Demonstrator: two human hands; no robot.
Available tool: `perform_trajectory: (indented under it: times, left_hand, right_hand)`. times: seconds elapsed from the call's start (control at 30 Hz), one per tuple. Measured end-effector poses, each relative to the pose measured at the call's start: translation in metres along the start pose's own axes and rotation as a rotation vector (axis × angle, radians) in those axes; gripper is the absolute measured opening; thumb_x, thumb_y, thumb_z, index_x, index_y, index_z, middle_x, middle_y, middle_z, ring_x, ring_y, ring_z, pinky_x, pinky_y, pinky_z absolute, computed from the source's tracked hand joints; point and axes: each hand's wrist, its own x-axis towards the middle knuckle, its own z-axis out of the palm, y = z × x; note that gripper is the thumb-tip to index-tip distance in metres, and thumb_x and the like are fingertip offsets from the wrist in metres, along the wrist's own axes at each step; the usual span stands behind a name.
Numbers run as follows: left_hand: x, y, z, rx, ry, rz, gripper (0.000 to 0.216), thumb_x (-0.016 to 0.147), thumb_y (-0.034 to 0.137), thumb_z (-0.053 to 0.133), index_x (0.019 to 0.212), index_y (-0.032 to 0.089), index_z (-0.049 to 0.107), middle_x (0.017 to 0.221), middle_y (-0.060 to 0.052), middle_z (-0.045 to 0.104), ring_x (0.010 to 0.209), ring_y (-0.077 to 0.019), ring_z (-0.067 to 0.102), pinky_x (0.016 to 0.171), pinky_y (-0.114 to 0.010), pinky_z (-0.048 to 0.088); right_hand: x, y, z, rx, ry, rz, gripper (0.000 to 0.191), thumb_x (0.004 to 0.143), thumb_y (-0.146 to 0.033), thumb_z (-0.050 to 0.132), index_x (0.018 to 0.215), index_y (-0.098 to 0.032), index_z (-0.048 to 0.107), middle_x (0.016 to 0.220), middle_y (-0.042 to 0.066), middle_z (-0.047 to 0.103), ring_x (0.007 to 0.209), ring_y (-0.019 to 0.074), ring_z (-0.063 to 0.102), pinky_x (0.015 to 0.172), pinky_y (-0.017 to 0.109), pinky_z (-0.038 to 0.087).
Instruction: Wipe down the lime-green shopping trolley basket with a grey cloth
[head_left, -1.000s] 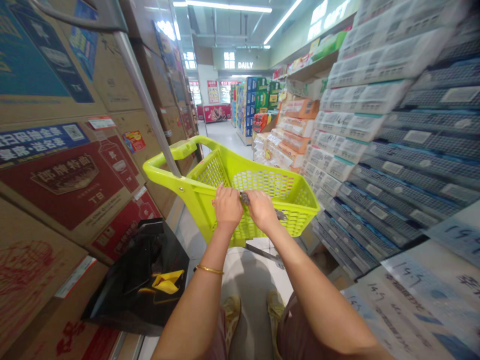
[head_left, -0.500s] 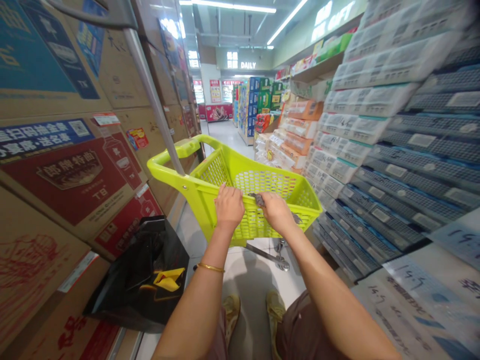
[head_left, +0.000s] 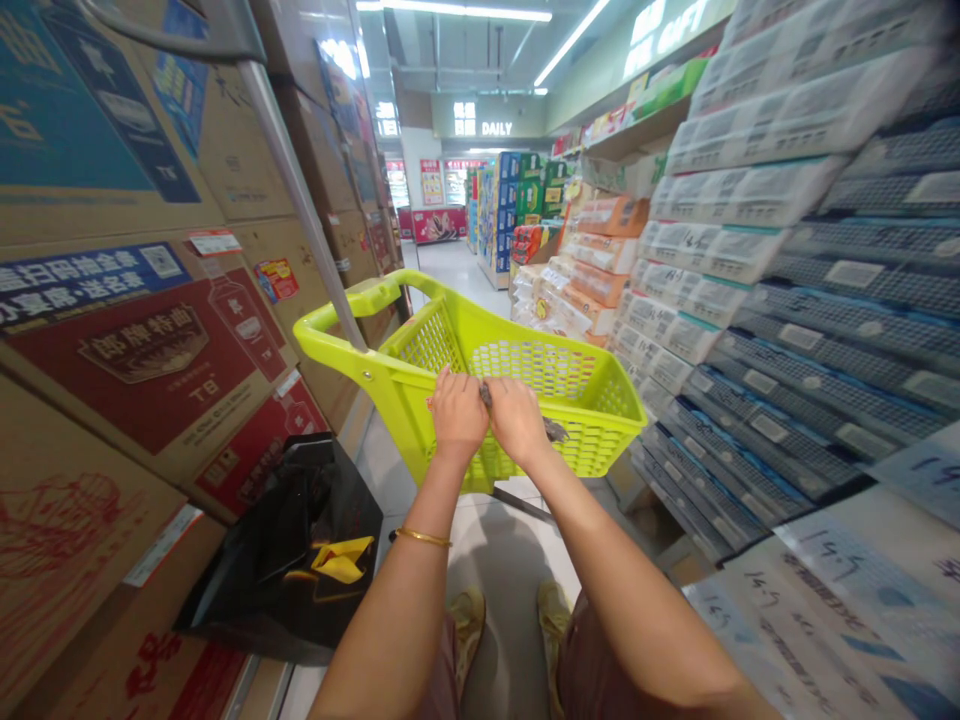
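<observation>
1. My left grip (head_left: 460, 418) is curled over the green cart (head_left: 401, 410)'s near edge, I'd guess to steady it
2. My right grip (head_left: 516, 418) is wrapped around a gray rag (head_left: 556, 430), likely pinning it against that edge
3. Cart's on the floor (head_left: 510, 570), long axis running sideways, handle end left, basket nose right

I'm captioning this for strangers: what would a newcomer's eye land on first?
The bright yellow-green cart basket in the middle, with the left hand on its near rim and the right hand beside it, holding a grey, cloth-like piece. Next, the black bag at lower left, showing something yellow, then tall stacks of pale packs along the right.
</observation>
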Motion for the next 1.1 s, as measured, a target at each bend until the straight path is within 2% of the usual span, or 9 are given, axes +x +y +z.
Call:
perform_trajectory:
  times: [0.2, 0.43, 0.57, 0.83, 1.1]
  left_hand:
    - [-0.001, -0.005, -0.002, 0.013, 0.008, 0.053, 0.022, 0.084, 0.017, 0.04, 0.069, 0.02, 0.056, 0.069, -0.005, 0.057, 0.078, -0.0197, 0.053, 0.102, -0.039, 0.034]
    - [-0.002, -0.002, 0.0, -0.001, 0.013, 0.027, 0.023, 0.085, 0.018, 0.039, 0.07, 0.02, 0.056, 0.07, -0.005, 0.057, 0.079, -0.0197, 0.053, 0.103, -0.04, 0.033]
    - [-0.001, 0.0, 0.001, 0.004, 0.024, 0.017, 0.023, 0.083, 0.015, 0.039, 0.068, 0.021, 0.056, 0.069, -0.004, 0.056, 0.078, -0.0199, 0.054, 0.102, -0.041, 0.034]
    - [0.0, 0.0, -0.001, -0.01, 0.002, -0.016, 0.023, 0.081, 0.015, 0.037, 0.067, 0.021, 0.055, 0.068, -0.005, 0.056, 0.079, -0.0211, 0.054, 0.102, -0.042, 0.033]
    - [-0.001, -0.002, -0.002, 0.022, -0.012, 0.028, 0.022, 0.083, 0.016, 0.039, 0.069, 0.02, 0.056, 0.069, -0.005, 0.057, 0.079, -0.0204, 0.053, 0.102, -0.04, 0.033]
  right_hand:
    - [-0.007, 0.016, -0.004, 0.025, -0.018, -0.044, 0.039, 0.083, -0.012, 0.037, 0.12, -0.017, 0.049, 0.112, 0.009, 0.059, 0.103, 0.0208, 0.049, 0.089, 0.031, 0.035]
    - [-0.021, 0.041, -0.018, -0.008, -0.074, 0.051, 0.039, 0.08, -0.014, 0.043, 0.118, -0.016, 0.051, 0.114, 0.01, 0.06, 0.104, 0.021, 0.05, 0.09, 0.029, 0.035]
    - [-0.016, 0.036, -0.017, -0.028, -0.08, 0.075, 0.04, 0.078, -0.011, 0.043, 0.116, -0.015, 0.052, 0.112, 0.011, 0.06, 0.104, 0.0213, 0.05, 0.089, 0.03, 0.035]
    - [-0.001, 0.001, -0.005, 0.027, -0.003, 0.005, 0.034, 0.085, -0.014, 0.036, 0.114, -0.017, 0.052, 0.11, 0.01, 0.06, 0.101, 0.0215, 0.05, 0.089, 0.033, 0.036]
    - [-0.006, 0.016, -0.009, 0.064, -0.033, -0.036, 0.039, 0.081, -0.01, 0.039, 0.118, -0.016, 0.05, 0.112, 0.009, 0.059, 0.104, 0.0199, 0.049, 0.09, 0.03, 0.036]
